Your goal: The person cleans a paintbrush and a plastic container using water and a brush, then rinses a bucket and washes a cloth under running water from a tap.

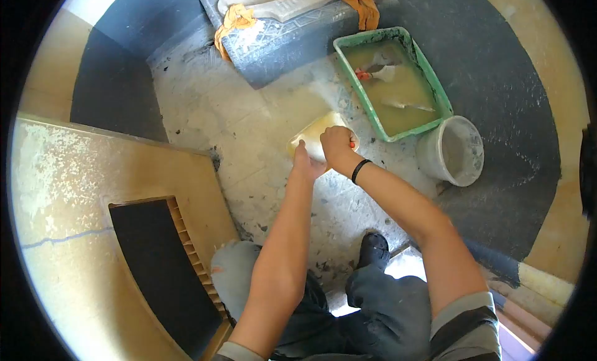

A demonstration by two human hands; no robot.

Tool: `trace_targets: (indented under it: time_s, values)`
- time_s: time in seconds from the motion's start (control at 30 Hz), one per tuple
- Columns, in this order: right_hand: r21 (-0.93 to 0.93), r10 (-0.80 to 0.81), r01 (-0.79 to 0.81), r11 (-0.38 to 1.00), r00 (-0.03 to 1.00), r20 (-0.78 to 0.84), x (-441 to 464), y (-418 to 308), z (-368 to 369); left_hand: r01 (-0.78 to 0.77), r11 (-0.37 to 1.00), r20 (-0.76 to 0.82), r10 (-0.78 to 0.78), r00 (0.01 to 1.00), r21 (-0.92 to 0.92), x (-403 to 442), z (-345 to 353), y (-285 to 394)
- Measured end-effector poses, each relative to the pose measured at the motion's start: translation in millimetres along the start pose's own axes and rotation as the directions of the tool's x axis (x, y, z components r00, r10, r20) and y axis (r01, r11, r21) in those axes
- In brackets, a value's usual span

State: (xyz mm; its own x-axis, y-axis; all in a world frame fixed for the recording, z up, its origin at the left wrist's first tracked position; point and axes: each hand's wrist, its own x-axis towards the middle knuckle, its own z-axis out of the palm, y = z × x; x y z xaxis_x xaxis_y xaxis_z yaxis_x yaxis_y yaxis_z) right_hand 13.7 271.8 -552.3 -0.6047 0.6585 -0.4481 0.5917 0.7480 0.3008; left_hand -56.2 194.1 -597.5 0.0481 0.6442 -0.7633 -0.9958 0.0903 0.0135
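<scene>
A pale, shiny, cream-white piece with rounded corners (316, 147) is in front of me above the floor. My left hand (307, 164) is closed on its near left edge, thumb on top. My right hand (337, 143) is a fist over the right part of the piece, with a black band on the wrist. A small orange-red bit shows beside this fist, apparently the end of something it grips; the rest is hidden by my fingers.
A green basin (380, 132) of murky yellowish water holds a red-handled tool (373, 74). Next to it stands a whitish bucket (435, 154). Behind is a grey-blue crate-like block (280, 53) with orange cloths (235, 24). A yellowish panel with a dark opening (74, 174) rises at left.
</scene>
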Motion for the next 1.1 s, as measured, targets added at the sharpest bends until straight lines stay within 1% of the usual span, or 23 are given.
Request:
trace_targets:
  time_s: [0.03, 0.07, 0.1, 0.17, 0.2, 0.23, 0.3, 0.33, 0.37, 0.4, 0.43, 0.5, 0.53, 0.63, 0.7, 0.73, 0.8, 0.83, 0.9, 0.93, 1.0, 1.03, 1.1]
  values:
    - [0.007, -0.03, 0.031, 1.0, 0.999, -0.016, 1.4, -2.6, 6.2, -0.002, 1.0, 0.006, 0.002, 1.0, -0.001, 0.8, 1.2, -0.3]
    - [0.012, -0.035, 0.035, 0.999, 0.999, 0.001, -11.8, -1.6, -7.0, 0.049, 0.999, -0.018, -0.049, 0.999, 0.001, 2.5, 0.2, -0.8]
    - [0.012, -0.033, 0.033, 0.999, 0.999, -0.001, -15.3, -4.8, -0.6, 0.101, 0.995, -0.044, -0.101, 0.994, 0.001, 3.6, -1.7, -1.7]
    - [0.079, -0.066, 0.065, 0.995, 0.998, 0.009, -21.6, -9.5, 8.8, 0.106, 0.994, -0.052, -0.107, 0.993, -0.016, 5.8, -5.5, -1.9]
    - [0.115, -0.094, 0.087, 0.99, 0.994, 0.055, -27.6, -10.4, 11.2, 0.111, 0.993, -0.065, -0.113, 0.991, -0.035, 7.1, -7.6, -1.2]
    - [0.118, -0.092, 0.085, 0.989, 0.994, 0.051, -31.5, -7.7, 13.3, 0.109, 0.994, -0.064, -0.111, 0.992, -0.03, 9.3, -8.5, -0.3]
    - [0.309, -0.17, 0.202, 0.929, 0.977, -0.129, -35.5, -0.4, 25.2, 0.06, 0.989, -0.066, -0.052, 0.997, 0.137, 46.2, -34.7, 1.3]
    - [0.303, -0.17, 0.203, 0.931, 0.977, -0.132, -40.7, -0.8, 23.8, 0.057, 0.989, -0.059, -0.049, 0.997, 0.134, 61.4, -50.4, 4.7]
    - [0.342, -0.147, 0.208, 0.917, 0.969, -0.196, -48.8, -0.8, 20.8, 0.05, 0.988, -0.018, -0.048, 0.999, 0.145, 75.2, -66.8, 10.5]
    - [0.381, -0.119, 0.216, 0.899, 0.958, -0.263, -56.0, -0.2, 16.0, 0.045, 0.987, 0.006, -0.046, 0.999, 0.154, 75.5, -65.3, 12.2]
    - [0.378, -0.116, 0.215, 0.9, 0.957, -0.266, -63.6, 2.1, 11.7, 0.039, 0.986, 0.029, -0.044, 0.999, 0.162, 75.8, -64.0, 13.8]
    - [0.305, -0.19, 0.307, 0.901, 0.914, -0.358, -78.7, 7.9, 4.4, 0.031, 0.984, -0.016, -0.029, 0.999, 0.173, 57.8, -39.6, 9.1]
    - [0.302, -0.19, 0.307, 0.903, 0.914, -0.36, -84.6, 8.4, 1.0, 0.03, 0.984, -0.012, -0.028, 1.0, 0.173, 47.2, -30.1, 9.2]
    - [0.271, -0.123, 0.237, 0.933, 0.918, -0.378, -98.0, 10.1, -6.0, 0.009, 0.969, -0.045, 0.002, 0.999, 0.245, 34.8, -17.8, 9.8]
    - [0.093, -0.111, 0.191, 0.977, 0.832, -0.544, -102.7, 15.1, -8.1, -0.141, 0.912, -0.001, 0.153, 0.988, 0.386, 43.1, -11.6, 13.4]
    - [0.093, -0.111, 0.191, 0.977, 0.832, -0.544, -104.2, 18.7, -9.6, -0.14, 0.912, -0.001, 0.153, 0.988, 0.385, 46.7, -9.1, 15.0]
    - [0.12, -0.084, 0.183, 0.976, 0.819, -0.567, -104.2, 27.2, -12.0, -0.266, 0.866, -0.008, 0.298, 0.955, 0.422, 41.5, 4.3, 16.5]
    - [0.123, -0.082, 0.183, 0.976, 0.82, -0.567, -103.5, 30.6, -12.2, -0.265, 0.866, -0.009, 0.297, 0.955, 0.425, 36.6, 10.9, 16.7]
    - [0.116, -0.1, 0.205, 0.972, 0.806, -0.584, -101.4, 36.6, -12.0, -0.283, 0.854, -0.096, 0.357, 0.929, 0.437, 23.2, 27.4, 16.3]
    - [0.118, -0.098, 0.204, 0.972, 0.805, -0.585, -101.8, 37.4, -12.0, -0.283, 0.853, -0.095, 0.357, 0.929, 0.439, 15.5, 33.2, 14.5]
    - [0.141, -0.079, 0.196, 0.97, 0.81, -0.581, -99.2, 40.1, -15.2, -0.307, 0.863, -0.219, 0.416, 0.883, 0.4, 9.7, 35.2, 12.9]
    - [0.141, -0.079, 0.196, 0.971, 0.81, -0.581, -96.5, 40.9, -15.9, -0.308, 0.863, -0.219, 0.416, 0.883, 0.4, 4.1, 31.2, 12.5]
    - [0.148, -0.02, 0.115, 0.982, 0.85, -0.526, -87.1, 40.6, -10.8, -0.244, 0.908, -0.15, 0.309, 0.939, 0.341, 11.7, 9.4, 16.5]
